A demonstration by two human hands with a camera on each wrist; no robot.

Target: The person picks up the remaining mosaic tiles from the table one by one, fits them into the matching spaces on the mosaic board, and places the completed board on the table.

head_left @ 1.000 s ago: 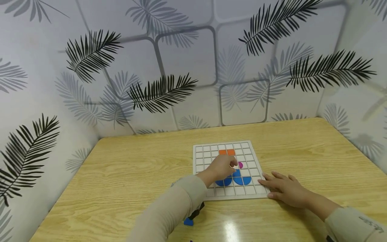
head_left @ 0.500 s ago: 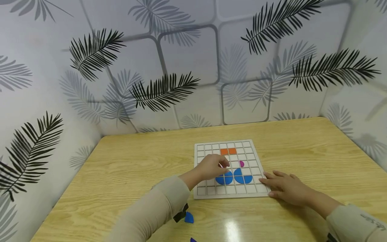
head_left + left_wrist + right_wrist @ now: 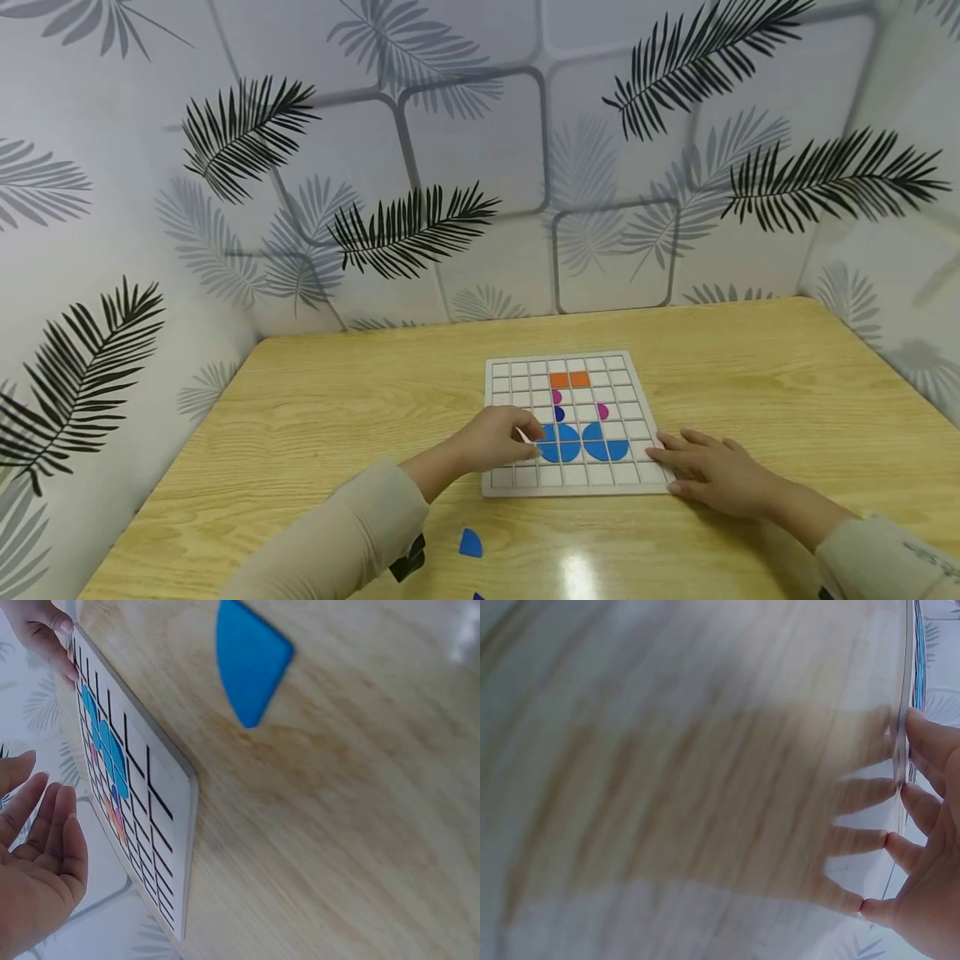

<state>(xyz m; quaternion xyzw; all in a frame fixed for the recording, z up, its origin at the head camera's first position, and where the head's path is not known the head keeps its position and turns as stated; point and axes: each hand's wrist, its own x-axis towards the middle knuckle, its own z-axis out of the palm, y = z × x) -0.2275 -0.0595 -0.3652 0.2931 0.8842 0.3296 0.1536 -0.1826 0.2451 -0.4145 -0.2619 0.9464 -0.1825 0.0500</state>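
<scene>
A white grid board [image 3: 577, 477] lies on the table. On it sit two orange squares [image 3: 570, 380], two magenta half-discs [image 3: 603, 412], a dark blue half-disc [image 3: 559, 414] and blue quarter pieces [image 3: 558, 443] grouped into a full disc and a partial one. My left hand [image 3: 495, 437] hovers over the board's left part, fingers loosely bent; the left wrist view shows nothing in it. With fingers spread, my right hand [image 3: 720, 475] rests at the board's right edge, fingertips touching it. A loose blue quarter piece [image 3: 253, 660] lies on the table in front of the board.
At the bottom edge of the head view, the tip of a purple piece [image 3: 478, 596] shows on the wooden table [image 3: 337, 392]. Behind the table stands a wall [image 3: 480, 167] with a leaf pattern.
My left hand has drawn back leftward across the board, uncovering the dark blue half-disc and a magenta half-disc. The right hand stays at the board's edge.
</scene>
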